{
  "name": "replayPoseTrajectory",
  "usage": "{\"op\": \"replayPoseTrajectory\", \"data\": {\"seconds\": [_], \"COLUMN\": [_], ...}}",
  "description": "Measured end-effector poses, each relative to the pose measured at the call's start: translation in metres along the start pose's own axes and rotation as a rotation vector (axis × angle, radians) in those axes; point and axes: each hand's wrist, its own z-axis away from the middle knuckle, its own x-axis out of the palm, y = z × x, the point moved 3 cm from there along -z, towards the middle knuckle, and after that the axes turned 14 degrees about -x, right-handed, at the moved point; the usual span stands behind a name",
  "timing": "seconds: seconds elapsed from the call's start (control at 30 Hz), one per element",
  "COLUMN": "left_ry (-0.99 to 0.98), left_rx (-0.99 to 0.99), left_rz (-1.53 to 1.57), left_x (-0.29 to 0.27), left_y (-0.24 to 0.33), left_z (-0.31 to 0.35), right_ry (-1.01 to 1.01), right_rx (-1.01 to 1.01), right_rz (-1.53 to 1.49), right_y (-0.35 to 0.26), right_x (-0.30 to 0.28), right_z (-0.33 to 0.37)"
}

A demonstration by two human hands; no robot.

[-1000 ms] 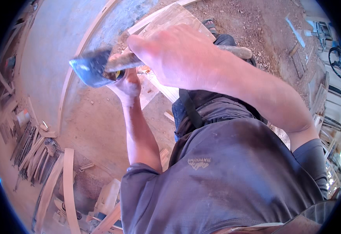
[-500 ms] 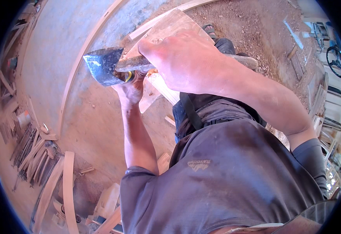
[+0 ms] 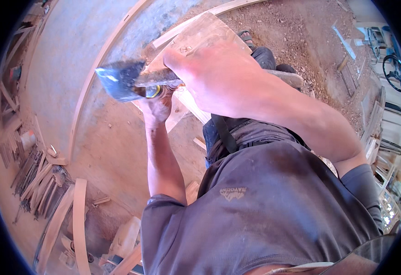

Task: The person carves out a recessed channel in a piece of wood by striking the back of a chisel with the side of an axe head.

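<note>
My right hand [image 3: 212,75] is closed round the wooden handle of a hatchet [image 3: 118,81], whose broad dark blade points left and is blurred by motion. The handle's far end sticks out beyond my right wrist. Just below the hatchet head, my left hand [image 3: 157,109] has its fingers curled round a handle with a yellow band [image 3: 153,91]. The rest of that tool is hidden behind the hatchet and my right hand, so I cannot tell its kind. Beneath both hands lies a pale wooden board [image 3: 205,32] with a few shavings on it.
A long curved wooden strip [image 3: 90,87] crosses the floor at the left. Sticks and offcuts [image 3: 37,188] are heaped at the lower left beside curved planks [image 3: 80,224]. Wood chips cover the ground [image 3: 297,32] near my sandalled foot [image 3: 246,37]. A black steering wheel [image 3: 395,73] shows at the far right.
The hatchet head has shifted slightly left and is now more blurred. My right hand and forearm have moved a little lower, while my left hand has stayed nearly in place.
</note>
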Motion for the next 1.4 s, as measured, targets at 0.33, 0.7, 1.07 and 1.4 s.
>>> {"op": "replayPoseTrajectory", "data": {"seconds": [0.33,0.7,1.07,1.4], "left_ry": [0.338,0.273,0.221,0.221], "left_rx": [0.054,0.037,0.041,0.097], "left_rz": [-0.099,0.448,0.413,0.393], "left_x": [0.031,-0.032,-0.027,-0.034], "left_y": [0.023,0.038,0.0,-0.008], "left_z": [0.022,-0.012,-0.017,-0.013], "right_ry": [0.414,0.18,0.093,0.235], "right_rx": [0.176,0.722,0.665,0.459], "right_rz": [-0.289,-0.712,-0.675,-0.561], "right_y": [0.03,0.1,0.104,0.085], "right_x": [-0.018,0.088,0.097,0.053], "right_z": [0.03,0.11,0.107,0.065]}}
